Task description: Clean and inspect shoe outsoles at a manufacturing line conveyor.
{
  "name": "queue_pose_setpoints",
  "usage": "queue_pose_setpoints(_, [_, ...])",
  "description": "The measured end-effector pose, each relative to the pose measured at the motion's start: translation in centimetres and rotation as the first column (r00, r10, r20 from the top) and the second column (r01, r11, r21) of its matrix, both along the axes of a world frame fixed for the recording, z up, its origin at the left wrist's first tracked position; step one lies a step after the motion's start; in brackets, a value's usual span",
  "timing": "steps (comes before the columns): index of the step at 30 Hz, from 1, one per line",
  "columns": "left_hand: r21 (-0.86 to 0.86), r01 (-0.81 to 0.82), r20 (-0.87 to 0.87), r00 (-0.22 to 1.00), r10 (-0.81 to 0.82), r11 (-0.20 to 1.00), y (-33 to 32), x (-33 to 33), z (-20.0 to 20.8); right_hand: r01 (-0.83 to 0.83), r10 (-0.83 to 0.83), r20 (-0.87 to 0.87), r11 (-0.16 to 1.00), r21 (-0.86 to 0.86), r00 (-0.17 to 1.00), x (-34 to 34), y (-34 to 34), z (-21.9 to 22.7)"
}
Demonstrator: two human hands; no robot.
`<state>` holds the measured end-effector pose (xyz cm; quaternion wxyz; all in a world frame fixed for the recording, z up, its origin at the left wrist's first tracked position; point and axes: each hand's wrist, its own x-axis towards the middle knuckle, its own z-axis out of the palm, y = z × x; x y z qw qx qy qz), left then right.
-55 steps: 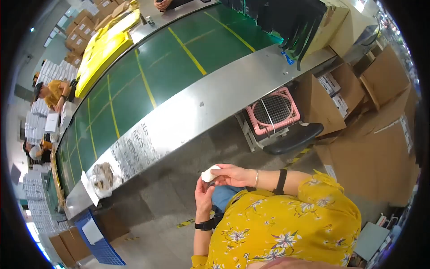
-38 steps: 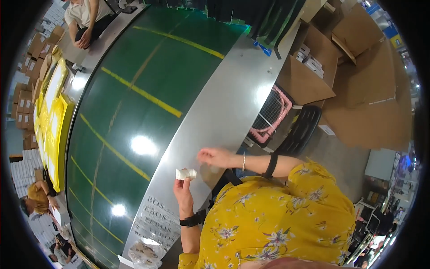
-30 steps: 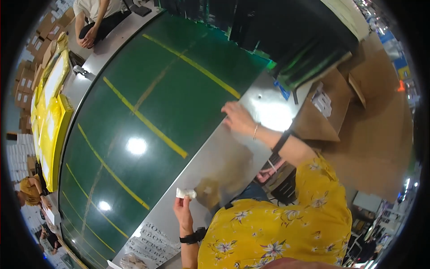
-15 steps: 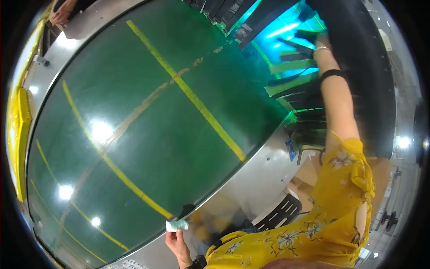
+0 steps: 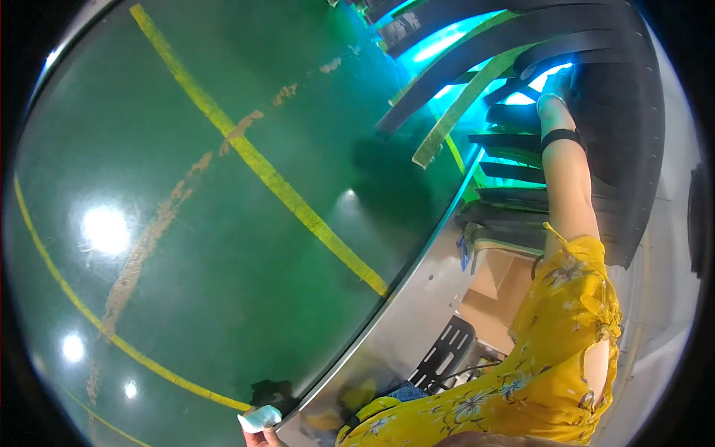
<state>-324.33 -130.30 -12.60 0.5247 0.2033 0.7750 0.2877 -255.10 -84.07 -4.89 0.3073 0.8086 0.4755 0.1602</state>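
So, white piece (image 5: 260,419) is down at the bottom edge of view, over the near edge of the green belt (image 5: 298,134). Small, short, roughly tubular, slight blue-green tint; too little detail to say what it is. Left hand (image 5: 258,439) has it pinched between thumb and fingers; the rest of that hand is cut off by the frame. Dark shadow or reflection on the belt just beside it.

Right arm is stretched forward into the black housing (image 5: 633,156). Wrist (image 5: 553,109) is at the hanging strips; right hand past it is lost in the dark, can't tell whether it's gripping anything. Black band (image 5: 562,137) around the forearm, yellow floral sleeve (image 5: 570,287) above the elbow.

Containers: housing is open on the belt side, curtained with black and greenish strips, several bent outward. Bright blue-green light inside; contents not readable. Open cardboard box (image 5: 495,276) sits below the housing, beyond the metal ledge (image 5: 395,320); bare brown walls visible, can't see all the way in.

Around that: black slotted chair (image 5: 445,356) near the box, blue scrap (image 5: 463,253) by the ledge's far end. Belt has yellow cross lines, a tan worn streak and glare spots.
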Motion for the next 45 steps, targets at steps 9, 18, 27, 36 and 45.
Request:
queue_pose_setpoints(9, [0.074, 0.004, 0.08, 0.997, -0.01, 0.997, -0.4, -1.2, 0.3, 0.028, 0.118, 0.323, 0.91, -0.413, 0.939, -2.6, -2.4, -1.8])
queue_pose_setpoints(18, [0.09, 0.053, -0.031, 0.998, -0.05, 0.995, -2.2, -2.6, 5.2, -0.411, 0.47, 0.0, 0.773, -0.484, 0.883, -16.8, -9.5, -4.7])
queue_pose_setpoints(27, [0.336, 0.127, 0.165, 0.968, -0.19, 0.933, -7.8, 0.5, 9.6, -0.66, 0.131, -0.969, 0.712, 0.239, -0.209, -35.1, -39.8, 3.4])
queue_pose_setpoints(36, [0.288, 0.632, 0.467, 0.563, -0.682, 0.719, -18.8, 4.1, 7.6, 0.254, 0.064, -0.935, 0.967, -0.029, -0.348, -40.9, -74.5, 5.5])
queue_pose_setpoints(45, [0.279, 0.849, 0.586, 0.221, -0.78, 0.45, -35.9, 11.2, 6.7, 0.667, 0.298, -0.924, 0.742, 0.067, -0.238, -44.3, -97.0, 4.2])
